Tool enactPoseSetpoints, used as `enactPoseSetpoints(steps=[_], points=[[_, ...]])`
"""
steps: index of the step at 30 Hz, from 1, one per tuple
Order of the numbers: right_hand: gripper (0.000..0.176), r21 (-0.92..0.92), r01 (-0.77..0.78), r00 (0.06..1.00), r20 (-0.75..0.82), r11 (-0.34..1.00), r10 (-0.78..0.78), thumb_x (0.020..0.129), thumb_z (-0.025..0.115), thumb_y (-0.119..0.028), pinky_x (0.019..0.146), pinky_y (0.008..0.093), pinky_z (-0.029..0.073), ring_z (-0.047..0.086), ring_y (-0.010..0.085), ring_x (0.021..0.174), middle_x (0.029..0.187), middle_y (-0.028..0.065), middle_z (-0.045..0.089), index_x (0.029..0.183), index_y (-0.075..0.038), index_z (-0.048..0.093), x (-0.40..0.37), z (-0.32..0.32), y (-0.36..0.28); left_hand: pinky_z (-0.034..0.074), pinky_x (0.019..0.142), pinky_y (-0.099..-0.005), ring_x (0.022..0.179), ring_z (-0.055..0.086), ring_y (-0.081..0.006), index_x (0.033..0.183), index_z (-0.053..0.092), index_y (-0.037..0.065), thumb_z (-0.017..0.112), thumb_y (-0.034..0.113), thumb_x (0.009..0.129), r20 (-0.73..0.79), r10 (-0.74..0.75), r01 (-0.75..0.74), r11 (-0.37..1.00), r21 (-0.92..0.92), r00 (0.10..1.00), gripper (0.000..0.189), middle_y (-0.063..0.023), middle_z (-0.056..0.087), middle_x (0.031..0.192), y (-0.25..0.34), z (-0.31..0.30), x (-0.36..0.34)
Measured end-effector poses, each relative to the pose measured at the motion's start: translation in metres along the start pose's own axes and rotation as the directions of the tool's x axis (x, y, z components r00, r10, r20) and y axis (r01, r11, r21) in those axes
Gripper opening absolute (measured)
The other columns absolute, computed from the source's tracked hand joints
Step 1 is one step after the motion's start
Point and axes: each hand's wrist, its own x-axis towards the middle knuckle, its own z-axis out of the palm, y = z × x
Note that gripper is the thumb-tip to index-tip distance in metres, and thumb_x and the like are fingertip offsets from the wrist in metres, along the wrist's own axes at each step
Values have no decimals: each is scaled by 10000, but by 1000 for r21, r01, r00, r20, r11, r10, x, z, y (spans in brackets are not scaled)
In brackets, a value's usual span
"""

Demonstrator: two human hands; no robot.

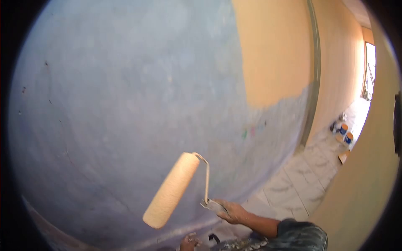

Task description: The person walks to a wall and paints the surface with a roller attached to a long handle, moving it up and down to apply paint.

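Note:
My right hand [231, 211] is closed around the handle of a paint roller [171, 190]. The roller's sleeve is loaded with orange-beige paint and is tilted, close to the blue-grey wall [117, 104]. The frame does not show whether it touches the wall. An orange-beige painted patch [272, 50] covers the wall's upper right. Only part of my left hand [189, 242] shows at the bottom edge, next to a dark curved handle [213, 238]. Its grip is unclear.
A tiled floor [301, 184] runs along a corridor to the right. Two paint cans [346, 134] and some scraps stand on it farther down, near a bright doorway [369, 75]. A beige wall [364, 188] closes in on the right.

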Motion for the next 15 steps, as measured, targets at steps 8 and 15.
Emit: enactPoseSetpoints(steps=[8,15], points=[[588,-17,-17,967,-256,1000,12,902,554,-383,916,475,462,574,446,1077,1176,264,585,1370,-57,410,-12,-55,-32,470,691,-340,813,539,-159,1404,387,119,652,197,883,278,194,-221,973,69,941,590,-55,568,927,23,80,79],[605,-47,58,916,-396,997,-71,903,562,-421,898,485,463,578,452,1062,1144,268,589,1359,-55,407,66,-121,54,291,1004,-475,1272,204,-313,1508,93,153,731,408,809,540,156,-277,949,149,827,980,-100,165,1405,146,214,140]])
